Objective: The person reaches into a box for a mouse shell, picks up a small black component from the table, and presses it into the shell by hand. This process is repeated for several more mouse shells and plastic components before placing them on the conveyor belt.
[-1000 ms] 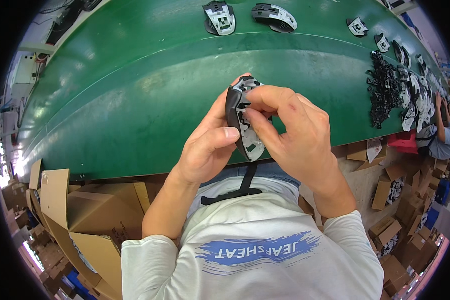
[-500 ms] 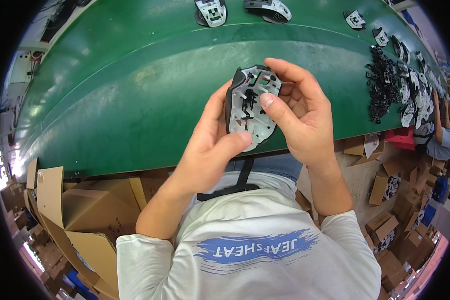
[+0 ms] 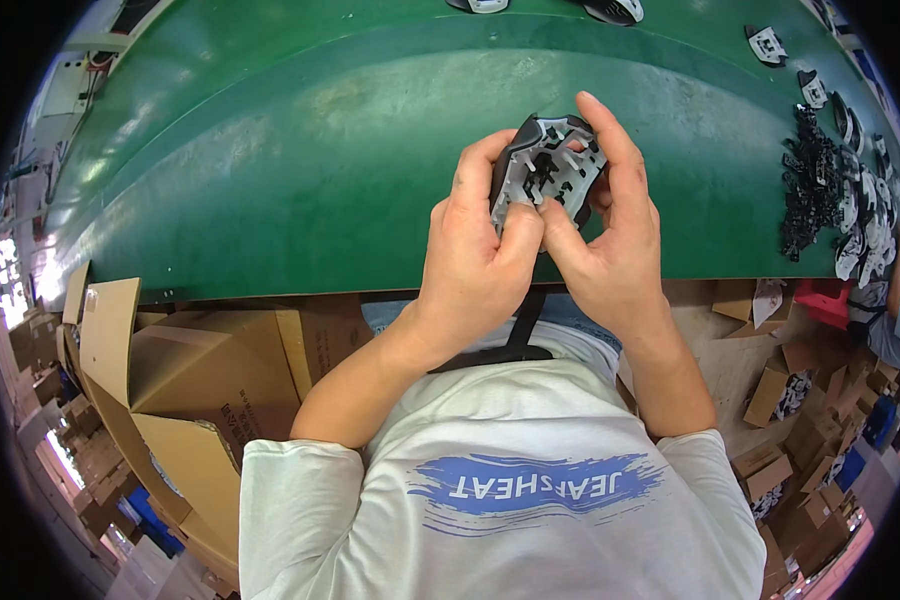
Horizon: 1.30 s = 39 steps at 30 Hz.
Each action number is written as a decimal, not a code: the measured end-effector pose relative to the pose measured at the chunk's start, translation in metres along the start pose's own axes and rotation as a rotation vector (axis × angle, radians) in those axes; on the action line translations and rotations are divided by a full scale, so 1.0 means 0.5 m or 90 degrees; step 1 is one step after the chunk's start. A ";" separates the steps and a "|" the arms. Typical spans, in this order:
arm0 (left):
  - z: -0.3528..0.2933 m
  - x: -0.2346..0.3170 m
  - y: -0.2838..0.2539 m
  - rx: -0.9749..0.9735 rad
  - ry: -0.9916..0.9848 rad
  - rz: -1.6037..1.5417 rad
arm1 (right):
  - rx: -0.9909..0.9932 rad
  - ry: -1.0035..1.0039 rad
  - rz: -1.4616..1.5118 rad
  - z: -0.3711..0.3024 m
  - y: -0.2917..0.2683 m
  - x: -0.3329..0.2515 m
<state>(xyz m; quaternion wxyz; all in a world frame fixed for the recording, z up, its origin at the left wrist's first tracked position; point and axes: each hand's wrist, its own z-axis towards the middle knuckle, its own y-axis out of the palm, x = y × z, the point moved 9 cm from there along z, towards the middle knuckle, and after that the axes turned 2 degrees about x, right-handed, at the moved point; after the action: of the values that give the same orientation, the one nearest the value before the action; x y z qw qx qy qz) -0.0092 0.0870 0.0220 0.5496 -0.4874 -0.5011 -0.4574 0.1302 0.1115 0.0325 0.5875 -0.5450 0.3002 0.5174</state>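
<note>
Between my hands, above the green table (image 3: 320, 180), is a computer mouse shell (image 3: 573, 168) with its hollow inside facing up. It has a pale grey interior with posts, a small black part along the middle and dark outer sides. My left hand (image 3: 470, 255) grips the left side, its thumb pressed at the near end. My right hand (image 3: 615, 245) holds the right side, forefinger stretched along the far edge and thumb beside the left thumb. Both thumbs cover the near end of the shell.
At the right lie a heap of small black parts (image 3: 808, 185) and a pile of white shells (image 3: 868, 235). More shells (image 3: 767, 45) sit along the far side. A large open cardboard box (image 3: 215, 350) stands below the table's left edge. Another person (image 3: 892, 325) is at the far right.
The shell has tilted, its near end now turned under my thumbs. My right thumb has moved from the inside to the near end, next to my left thumb. The whole view has shifted.
</note>
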 end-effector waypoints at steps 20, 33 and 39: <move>0.012 0.026 0.020 -0.033 0.068 0.026 | 0.111 -0.019 0.057 -0.005 -0.033 0.007; 0.016 0.016 0.012 0.012 0.064 0.017 | 0.124 -0.091 -0.060 -0.013 -0.027 -0.025; 0.014 0.006 0.009 0.023 0.092 0.043 | 0.100 -0.128 -0.043 -0.007 -0.017 -0.029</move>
<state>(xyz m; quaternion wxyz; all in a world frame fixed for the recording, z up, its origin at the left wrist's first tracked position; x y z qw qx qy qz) -0.0052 0.0944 0.0249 0.6081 -0.4598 -0.4517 -0.4634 0.1348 0.1051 0.0479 0.6729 -0.4522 0.2606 0.5243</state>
